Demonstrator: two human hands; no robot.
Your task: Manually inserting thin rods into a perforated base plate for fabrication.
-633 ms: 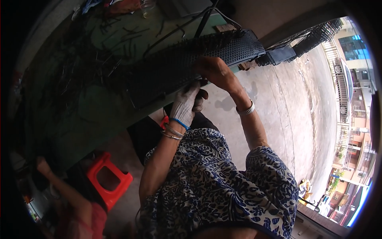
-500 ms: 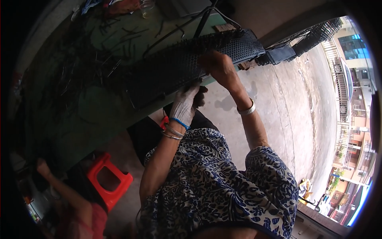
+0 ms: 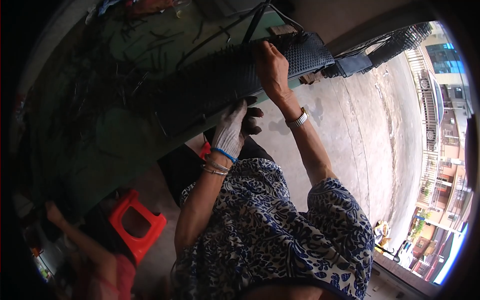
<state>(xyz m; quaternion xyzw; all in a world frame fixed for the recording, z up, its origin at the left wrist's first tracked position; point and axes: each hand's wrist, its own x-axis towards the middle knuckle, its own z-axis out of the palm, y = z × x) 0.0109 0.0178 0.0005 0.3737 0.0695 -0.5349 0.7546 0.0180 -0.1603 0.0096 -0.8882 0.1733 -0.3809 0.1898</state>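
A long black perforated panel (image 3: 307, 52) lies slantwise along the near edge of the green table, with a row of thin dark strips or bristles along its far side. My right hand (image 3: 272, 70), bare and with a watch on its wrist, is over the panel. Its fingers are curled together near the far side; what they grip is hidden. My left hand (image 3: 231, 129) wears a whitish knitted glove with dark fingertips. It is at the panel's near edge, fingers curled, and anything between them is too dark to make out.
Many thin dark strips (image 3: 135, 82) litter the green table (image 3: 120, 135). Black metal rods (image 3: 255, 22) stand behind the panel. More black mesh pieces (image 3: 400, 45) extend at the far right. A red stool (image 3: 157, 225) is at lower left, beside another person's arm (image 3: 82, 237).
My right hand has moved away from me and a little left, toward the panel's far side. The left hand stays at the near edge, its fingers slightly shifted.
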